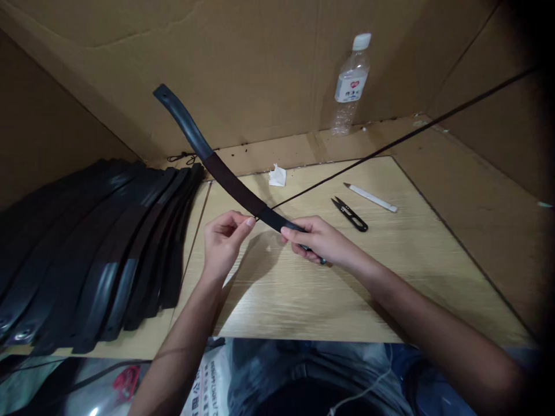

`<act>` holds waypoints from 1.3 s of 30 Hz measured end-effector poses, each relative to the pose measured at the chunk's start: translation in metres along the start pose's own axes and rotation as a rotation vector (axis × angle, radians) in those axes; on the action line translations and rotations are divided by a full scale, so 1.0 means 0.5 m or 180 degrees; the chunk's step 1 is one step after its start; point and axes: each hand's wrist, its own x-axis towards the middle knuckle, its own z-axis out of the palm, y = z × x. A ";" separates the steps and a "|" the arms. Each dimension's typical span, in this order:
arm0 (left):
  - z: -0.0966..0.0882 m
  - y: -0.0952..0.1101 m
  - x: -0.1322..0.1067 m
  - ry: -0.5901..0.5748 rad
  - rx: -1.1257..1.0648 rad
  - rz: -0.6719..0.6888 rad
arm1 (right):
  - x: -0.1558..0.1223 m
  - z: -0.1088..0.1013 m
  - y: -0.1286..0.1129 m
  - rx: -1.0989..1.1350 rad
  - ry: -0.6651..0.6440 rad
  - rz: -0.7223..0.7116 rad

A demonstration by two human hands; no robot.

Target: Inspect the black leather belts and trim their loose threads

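Observation:
A curved black strip (182, 124), like a handle, slants over the table, its middle wrapped in dark brown cord (232, 184). My right hand (312, 238) is closed round the strip's lower end. My left hand (228, 237) pinches at the strip's edge where the wrapping ends, with a bit of dark cord at its fingertips. From that same spot a long taut cord (368, 156) runs up to the right and out of view. What the cord is tied to cannot be seen.
Many similar black strips (99, 248) lie in a row at the left. Thread snips (349, 214) and a white pencil-like tool (370, 197) rest on the table (260, 306) to the right. A plastic bottle (351, 86) and a scrap of white paper (277, 175) are at the back, by cardboard walls (243, 69).

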 end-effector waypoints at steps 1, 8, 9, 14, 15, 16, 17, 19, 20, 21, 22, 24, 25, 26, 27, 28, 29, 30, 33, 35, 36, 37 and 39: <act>0.002 0.000 -0.001 0.0013 0.0042 -0.0056 | 0.001 0.004 0.003 -0.0280 0.0192 -0.0134; 0.022 -0.004 -0.004 0.0124 -0.0161 -0.0354 | -0.007 0.038 0.002 -0.2621 0.1401 -0.0414; 0.024 -0.005 -0.004 0.0140 -0.0230 -0.0415 | -0.010 0.045 0.000 -0.2987 0.1505 -0.0338; 0.018 -0.017 0.001 0.0288 -0.0496 -0.0558 | -0.015 0.059 -0.003 -0.3640 0.1566 -0.0464; 0.014 -0.019 0.003 0.0284 -0.0570 -0.0519 | -0.014 0.057 -0.002 -0.3391 0.1465 -0.0633; 0.011 -0.020 0.004 0.0261 -0.0655 -0.0468 | -0.012 0.052 -0.001 -0.3045 0.1299 -0.0803; 0.008 -0.021 0.005 0.0228 -0.0742 -0.0416 | -0.010 0.048 0.001 -0.2638 0.1088 -0.0934; 0.006 -0.019 0.007 0.0180 -0.0925 -0.0332 | -0.007 0.040 0.004 -0.1769 0.0610 -0.0994; 0.007 -0.017 0.007 0.0166 -0.1033 -0.0326 | -0.006 0.039 0.005 -0.1334 0.0384 -0.0951; 0.008 -0.015 0.006 0.0161 -0.1151 -0.0349 | -0.005 0.039 0.005 -0.0930 0.0189 -0.0882; 0.009 -0.012 0.006 0.0161 -0.1272 -0.0400 | -0.004 0.040 0.005 -0.0584 0.0049 -0.0802; 0.013 -0.005 0.004 0.0163 -0.1487 -0.0549 | -0.004 0.044 0.004 -0.0134 -0.0069 -0.0681; 0.014 -0.002 0.004 0.0170 -0.1565 -0.0625 | -0.003 0.046 0.004 -0.0031 -0.0050 -0.0638; 0.015 0.001 0.003 0.0179 -0.1629 -0.0692 | -0.003 0.047 0.003 0.0004 0.0005 -0.0608; 0.016 0.003 0.003 0.0174 -0.1694 -0.0752 | -0.003 0.046 0.003 -0.0014 0.0091 -0.0607; 0.016 0.005 0.003 0.0149 -0.1766 -0.0799 | -0.003 0.045 0.003 -0.0084 0.0208 -0.0639; 0.016 0.006 0.003 0.0114 -0.1838 -0.0831 | -0.003 0.043 0.003 -0.0213 0.0340 -0.0692; 0.017 0.007 0.004 0.0072 -0.1899 -0.0844 | -0.002 0.041 0.003 -0.0396 0.0480 -0.0754; 0.018 0.008 0.005 -0.0026 -0.1945 -0.0851 | -0.001 0.035 0.004 -0.1109 0.0944 -0.0906; 0.020 0.008 0.004 -0.0026 -0.1873 -0.0865 | -0.001 0.033 0.004 -0.1593 0.1192 -0.0937; 0.020 0.008 0.003 -0.0017 -0.1832 -0.0874 | -0.001 0.034 0.004 -0.1849 0.1302 -0.0958; 0.021 0.008 0.002 -0.0002 -0.1793 -0.0883 | -0.002 0.035 0.004 -0.2125 0.1412 -0.0987; 0.023 0.008 0.001 0.0032 -0.1736 -0.0870 | -0.006 0.039 0.006 -0.2749 0.1620 -0.1046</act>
